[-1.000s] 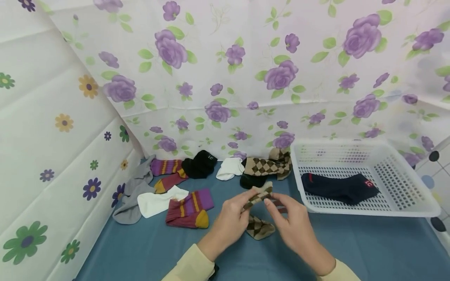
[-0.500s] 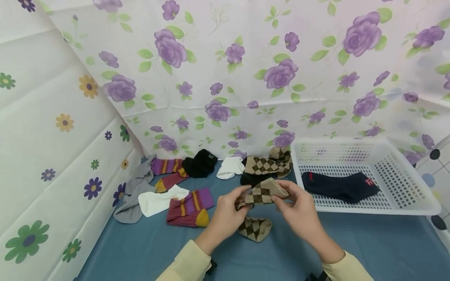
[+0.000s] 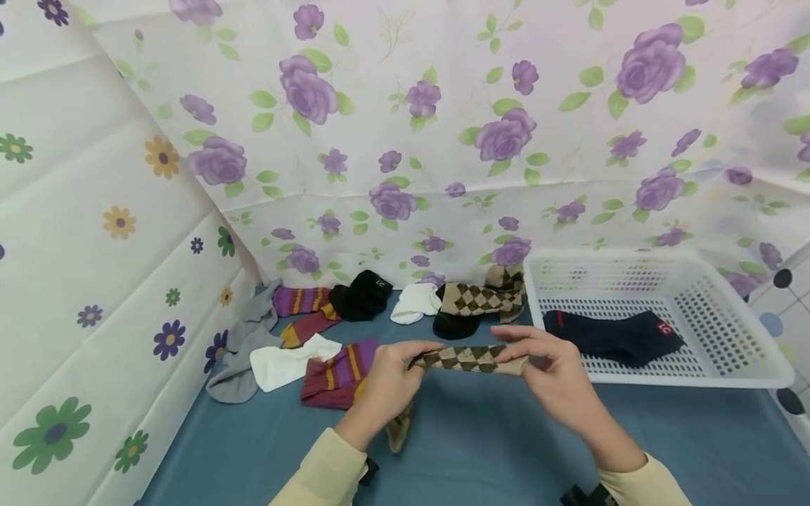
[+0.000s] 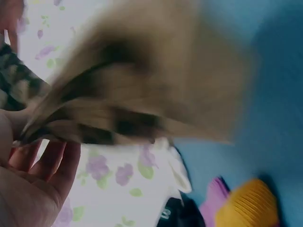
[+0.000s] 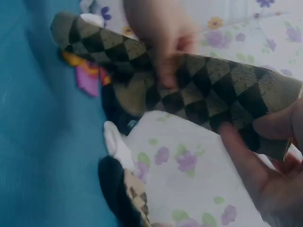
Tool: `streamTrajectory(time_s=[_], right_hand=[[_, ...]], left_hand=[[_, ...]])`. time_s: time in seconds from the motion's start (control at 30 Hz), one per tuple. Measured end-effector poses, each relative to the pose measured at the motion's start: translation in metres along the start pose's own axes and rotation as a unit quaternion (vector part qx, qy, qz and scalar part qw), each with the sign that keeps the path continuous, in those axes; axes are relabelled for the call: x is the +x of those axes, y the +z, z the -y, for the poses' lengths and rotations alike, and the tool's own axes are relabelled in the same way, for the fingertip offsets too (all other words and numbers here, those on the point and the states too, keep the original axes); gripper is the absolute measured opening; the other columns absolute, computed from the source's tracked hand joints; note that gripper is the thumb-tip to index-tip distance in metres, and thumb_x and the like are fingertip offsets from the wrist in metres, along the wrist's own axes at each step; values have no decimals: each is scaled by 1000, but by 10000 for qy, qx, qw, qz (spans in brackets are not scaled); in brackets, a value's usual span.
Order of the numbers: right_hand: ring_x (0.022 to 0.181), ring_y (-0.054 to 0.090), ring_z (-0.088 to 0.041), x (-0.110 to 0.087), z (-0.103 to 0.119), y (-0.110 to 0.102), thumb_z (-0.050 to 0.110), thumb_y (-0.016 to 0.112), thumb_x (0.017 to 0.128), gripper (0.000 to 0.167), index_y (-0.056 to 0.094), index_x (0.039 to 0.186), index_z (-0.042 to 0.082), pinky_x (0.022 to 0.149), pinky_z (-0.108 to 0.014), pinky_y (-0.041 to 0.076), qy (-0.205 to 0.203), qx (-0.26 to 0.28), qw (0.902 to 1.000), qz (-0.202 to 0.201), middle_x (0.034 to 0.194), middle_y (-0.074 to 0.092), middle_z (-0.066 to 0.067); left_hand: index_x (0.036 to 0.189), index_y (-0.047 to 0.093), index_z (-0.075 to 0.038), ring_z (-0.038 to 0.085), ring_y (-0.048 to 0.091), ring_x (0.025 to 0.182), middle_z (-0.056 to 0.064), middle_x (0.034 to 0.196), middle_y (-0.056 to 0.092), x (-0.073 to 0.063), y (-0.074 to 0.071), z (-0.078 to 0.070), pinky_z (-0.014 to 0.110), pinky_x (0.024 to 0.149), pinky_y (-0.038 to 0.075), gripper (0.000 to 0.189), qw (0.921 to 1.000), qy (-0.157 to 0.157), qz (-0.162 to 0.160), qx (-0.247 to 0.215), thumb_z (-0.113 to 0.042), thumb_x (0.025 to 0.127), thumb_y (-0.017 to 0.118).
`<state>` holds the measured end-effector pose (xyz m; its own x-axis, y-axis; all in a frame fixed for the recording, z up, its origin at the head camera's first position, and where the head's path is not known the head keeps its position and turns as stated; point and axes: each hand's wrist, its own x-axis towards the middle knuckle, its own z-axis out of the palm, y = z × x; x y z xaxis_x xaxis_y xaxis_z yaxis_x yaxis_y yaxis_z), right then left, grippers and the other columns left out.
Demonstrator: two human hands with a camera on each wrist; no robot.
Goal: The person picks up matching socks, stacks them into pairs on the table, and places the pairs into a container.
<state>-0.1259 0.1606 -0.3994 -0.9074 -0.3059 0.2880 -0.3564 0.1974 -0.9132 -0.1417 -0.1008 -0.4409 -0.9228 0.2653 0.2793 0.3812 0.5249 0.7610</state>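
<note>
I see the left grip [image 3: 391,376] and right grip [image 3: 560,378] pinch the diamond sock [image 3: 465,359], now held more level than before, so it seems easier to handle.

Matt knitted argyle sock [image 3: 467,358], smooth plastic basket [image 3: 683,380], matt tablecloth [image 3: 481,450], creased backdrop [image 3: 443,154]

From the checked sock [image 3: 468,359] held up in the middle, a hand could slip in at 6 o'clock, over the blue cloth [image 3: 493,443] between the sleeves [image 3: 325,467]. The left hand [image 3: 391,379], then a striped sock [image 3: 338,367], block 9 o'clock. At 12 o'clock a black sock [image 3: 457,326] and another patterned sock [image 3: 474,299] lie in the way, with the flowery sheet [image 3: 392,161] behind. The right hand [image 3: 558,371] and white basket [image 3: 664,384] block 3 o'clock.
</note>
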Motion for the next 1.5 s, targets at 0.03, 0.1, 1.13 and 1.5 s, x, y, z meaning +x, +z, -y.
streamTrajectory(time_s=[0.03, 0.1, 1.13, 1.5], right_hand=[[117, 56, -14, -1, 2, -2, -12, 45, 88, 35, 71, 89, 11, 75, -33, 56, 59, 282, 9995, 91, 127, 59, -6], [115, 59, -19, -2, 6, -4, -10, 46, 91, 27, 69, 92, 2, 76, -39, 56, 182, 840, 9960, 226, 127, 59, -12], [82, 69, -10, -64, -32, -13, 23, 69, 84, 23, 70, 106, 15, 68, -27, 56, 1343, -701, 9834, -999, 98, 71, -3], [81, 69, -14, -86, -66, -9, 32, 69, 84, 34, 59, 85, -1, 70, -29, 57, 3363, -216, 9322, -1321, 94, 67, -14]], left_hand=[[112, 66, -35, 3, 57, 61, -10, 110, 67, -1, 0, 4, 21, 52, 46, 44, 9999, 49, -76, 105, 1, 89, 54], [112, 66, -31, 1, 62, 76, -9, 110, 67, -3, 0, 12, 20, 62, 51, 41, 9990, 176, -265, 299, 1, 89, 55], [80, 71, -33, 8, 57, 62, -14, 77, 67, -30, -57, 51, 25, 51, 48, 9, 9927, -1155, 137, 307, -28, 76, 76], [81, 70, -23, 6, 55, 55, -10, 69, 64, -42, -44, 55, 24, 50, 47, 4, 9844, -1182, 1191, 533, -26, 80, 74]])
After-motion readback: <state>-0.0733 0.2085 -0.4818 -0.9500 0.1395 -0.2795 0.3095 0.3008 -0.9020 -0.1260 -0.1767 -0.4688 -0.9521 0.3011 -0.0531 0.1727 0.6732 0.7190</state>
